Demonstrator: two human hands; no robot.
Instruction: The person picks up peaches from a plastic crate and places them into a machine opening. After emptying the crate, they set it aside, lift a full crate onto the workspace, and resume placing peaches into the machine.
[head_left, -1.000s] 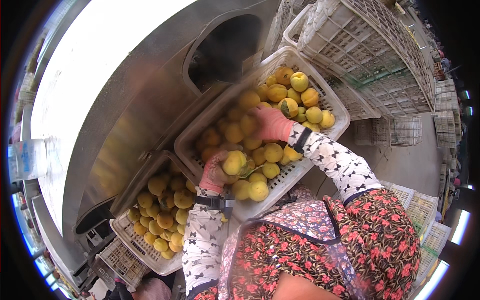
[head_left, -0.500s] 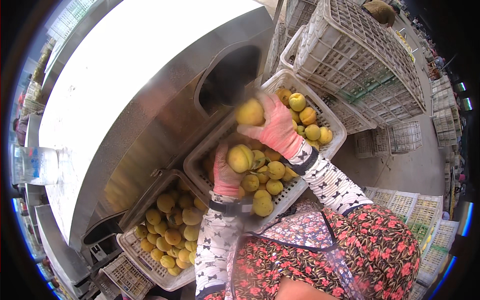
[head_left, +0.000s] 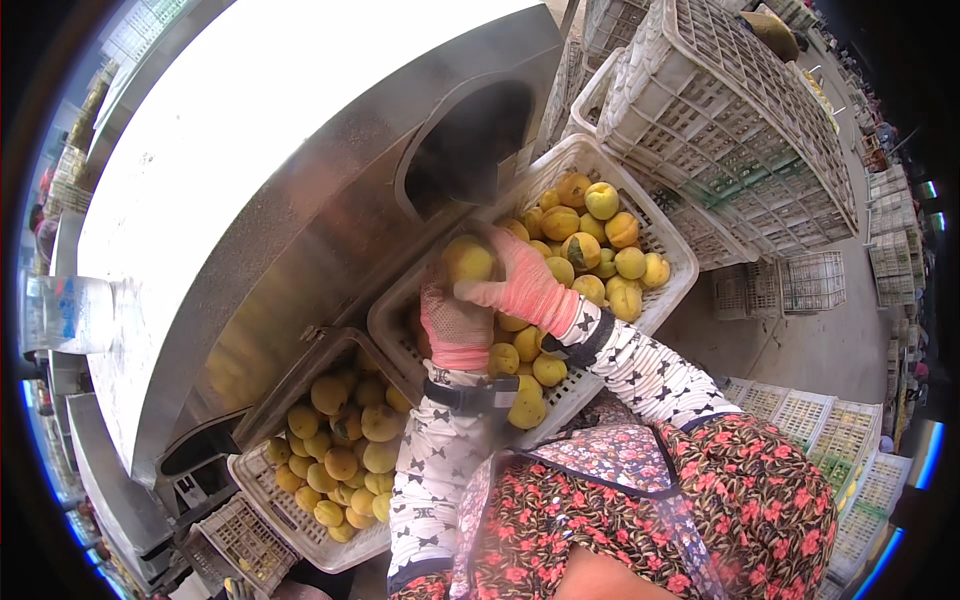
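Note:
In front of the metal machine's opening, a yellow peach (head_left: 468,260) is held in my right hand (head_left: 530,283), its pink-gloved thumb and fingers bent around the fruit. My left hand (head_left: 455,325), also in a pink glove, is raised just below and against the same peach. Its fingers are blurred and partly hidden, so its grip does not show. Both hands are over a white plastic crate (head_left: 683,262) of yellow peaches, some with green or dark patches. My right wrist is above the loose peaches (head_left: 527,343) in the crate's near half.
Left of my left forearm sits a second crate (head_left: 300,535) of peaches. A metal machine (head_left: 330,190) with a white top and a dark oval opening (head_left: 470,140) curves along the left. Stacked crates (head_left: 720,130) rise at the far right; more crates (head_left: 840,430) stand at the near right.
My right hand has moved down and left, bringing its peach close to my left hand. The peach seen in my left hand earlier no longer shows separately. More of the crate's far half is uncovered.

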